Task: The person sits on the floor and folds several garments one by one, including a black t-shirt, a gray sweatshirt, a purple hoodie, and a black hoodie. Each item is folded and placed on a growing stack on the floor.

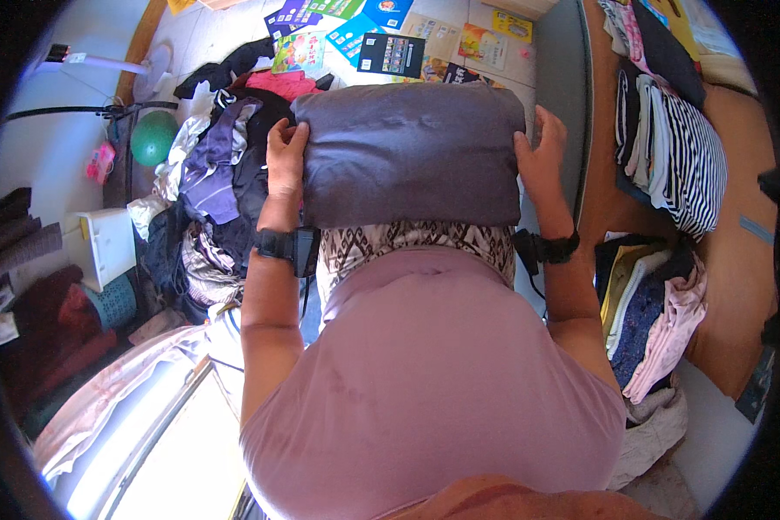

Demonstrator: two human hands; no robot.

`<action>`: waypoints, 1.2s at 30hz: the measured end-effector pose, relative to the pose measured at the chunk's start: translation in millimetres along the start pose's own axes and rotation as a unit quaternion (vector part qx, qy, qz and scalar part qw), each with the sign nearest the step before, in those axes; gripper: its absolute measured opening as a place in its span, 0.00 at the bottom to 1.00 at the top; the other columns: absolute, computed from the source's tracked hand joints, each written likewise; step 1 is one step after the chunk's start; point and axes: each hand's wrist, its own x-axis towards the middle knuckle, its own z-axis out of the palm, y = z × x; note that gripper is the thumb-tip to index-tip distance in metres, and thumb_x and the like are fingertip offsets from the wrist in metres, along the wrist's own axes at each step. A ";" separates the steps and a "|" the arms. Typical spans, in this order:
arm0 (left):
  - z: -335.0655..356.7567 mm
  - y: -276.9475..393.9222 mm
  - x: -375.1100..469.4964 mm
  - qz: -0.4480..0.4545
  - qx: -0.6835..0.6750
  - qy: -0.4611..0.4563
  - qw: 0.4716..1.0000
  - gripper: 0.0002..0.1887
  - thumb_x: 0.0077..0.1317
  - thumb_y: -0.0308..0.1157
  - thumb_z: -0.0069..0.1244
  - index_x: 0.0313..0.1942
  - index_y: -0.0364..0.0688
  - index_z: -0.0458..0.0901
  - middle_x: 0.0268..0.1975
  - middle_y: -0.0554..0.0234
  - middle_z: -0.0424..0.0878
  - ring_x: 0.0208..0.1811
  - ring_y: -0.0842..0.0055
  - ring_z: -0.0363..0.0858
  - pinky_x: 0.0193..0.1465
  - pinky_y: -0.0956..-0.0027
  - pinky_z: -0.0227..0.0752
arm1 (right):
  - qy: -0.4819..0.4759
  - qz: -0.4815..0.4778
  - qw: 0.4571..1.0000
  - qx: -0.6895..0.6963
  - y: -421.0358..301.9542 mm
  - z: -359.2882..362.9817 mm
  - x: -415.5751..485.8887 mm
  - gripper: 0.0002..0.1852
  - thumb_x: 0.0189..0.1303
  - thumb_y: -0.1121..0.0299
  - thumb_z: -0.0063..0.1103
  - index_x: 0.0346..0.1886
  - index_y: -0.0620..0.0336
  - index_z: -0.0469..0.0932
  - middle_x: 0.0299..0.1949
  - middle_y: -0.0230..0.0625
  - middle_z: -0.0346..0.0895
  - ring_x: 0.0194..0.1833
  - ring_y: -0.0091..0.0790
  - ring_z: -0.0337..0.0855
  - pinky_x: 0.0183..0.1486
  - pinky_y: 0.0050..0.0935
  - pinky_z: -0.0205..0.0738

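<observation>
A dark grey-purple folded cloth (413,156), perhaps a garment, lies across my lap over patterned trousers (416,235). It makes a wide rectangle with soft creases. At its left edge is my left hand (286,156), thumb pressed on the cloth and fingers bent beside it. My right hand (543,153) stands at the opposite edge, its thumb tip touching the cloth and its fingers spread away from it. Whatever lies beneath the cloth is hidden.
Heaped clothes (218,169) lie to the left, near a green balloon (154,138). Several booklets (390,55) cover the floor ahead. Folded clothes stand in an upper stack (673,143) and a lower stack (643,312) on the brown surface (738,286) at right.
</observation>
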 end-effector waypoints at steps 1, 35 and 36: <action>-0.8 2.0 -1.2 -0.053 -0.079 -0.034 0.995 0.29 0.69 0.39 0.58 0.63 0.28 0.71 0.52 0.55 0.82 0.49 0.73 0.80 0.55 0.71 0.71 | 0.001 -0.069 0.998 -0.010 -9.2 -6.8 -4.0 0.30 0.65 0.69 0.62 0.68 0.64 0.66 0.64 0.49 0.68 0.64 0.43 0.73 0.63 0.41 0.72; 231.3 131.3 -102.6 0.323 0.304 -0.431 0.786 0.44 0.58 0.33 0.59 0.71 0.28 0.55 0.65 0.20 0.63 0.68 0.43 0.66 0.70 0.54 0.64 | -0.414 0.230 0.544 0.693 16.6 -22.3 -89.5 0.21 0.73 0.65 0.53 0.65 0.62 0.68 0.57 0.51 0.78 0.55 0.52 0.84 0.58 0.55 0.79; 228.8 122.8 -119.7 0.375 0.332 -0.398 0.768 0.40 0.57 0.30 0.59 0.70 0.32 0.60 0.67 0.26 0.62 0.67 0.40 0.67 0.71 0.51 0.64 | -0.391 0.248 0.577 0.673 28.7 -33.4 -95.3 0.20 0.73 0.64 0.53 0.63 0.63 0.70 0.54 0.49 0.80 0.53 0.50 0.85 0.56 0.53 0.80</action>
